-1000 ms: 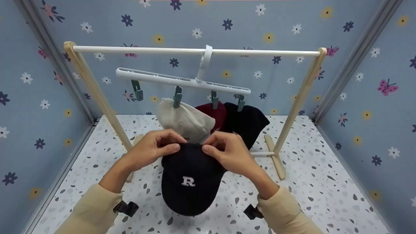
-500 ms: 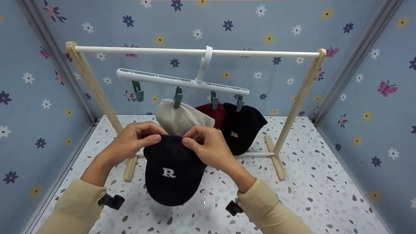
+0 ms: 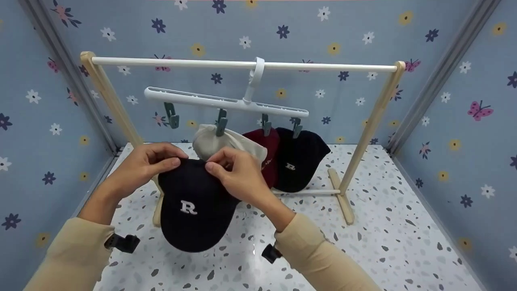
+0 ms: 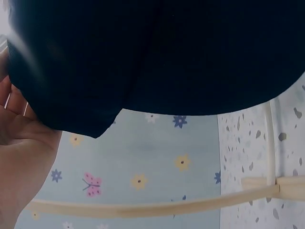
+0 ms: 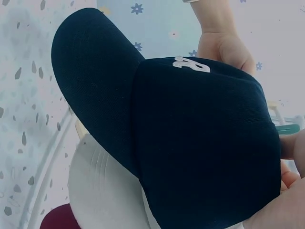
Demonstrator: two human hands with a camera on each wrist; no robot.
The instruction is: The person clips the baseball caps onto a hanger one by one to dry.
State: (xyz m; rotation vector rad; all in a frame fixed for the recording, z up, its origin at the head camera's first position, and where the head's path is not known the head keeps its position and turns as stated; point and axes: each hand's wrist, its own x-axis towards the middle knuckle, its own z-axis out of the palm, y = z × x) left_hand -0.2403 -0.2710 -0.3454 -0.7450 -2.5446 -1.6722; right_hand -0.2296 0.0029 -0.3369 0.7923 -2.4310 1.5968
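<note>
A dark baseball cap [image 3: 198,218] with a white letter R hangs brim down between the two hands. My left hand [image 3: 139,169] pinches its top edge on the left, thumb in front. On the right of that edge, my right hand [image 3: 240,173] pinches it the same way. Behind them a white hanger [image 3: 194,98] carries several green clips. The leftmost clip [image 3: 172,116] holds nothing. Other clips hold a beige cap [image 3: 206,141], a maroon cap [image 3: 270,161] and a black cap [image 3: 301,161]. In the right wrist view the held cap [image 5: 205,133] overlaps the beige cap's brim [image 5: 102,183].
The hanger hooks over the white rail [image 3: 323,66] of a rack with wooden legs [image 3: 371,125]. Its left end tilts up. Beneath lies a speckled floor [image 3: 387,234], with flowered walls [image 3: 323,24] at the back and sides.
Both hands have carried the dark cap left and slightly up, from in front of the beige and maroon caps to below the leftmost clip. More of the maroon and black caps shows.
</note>
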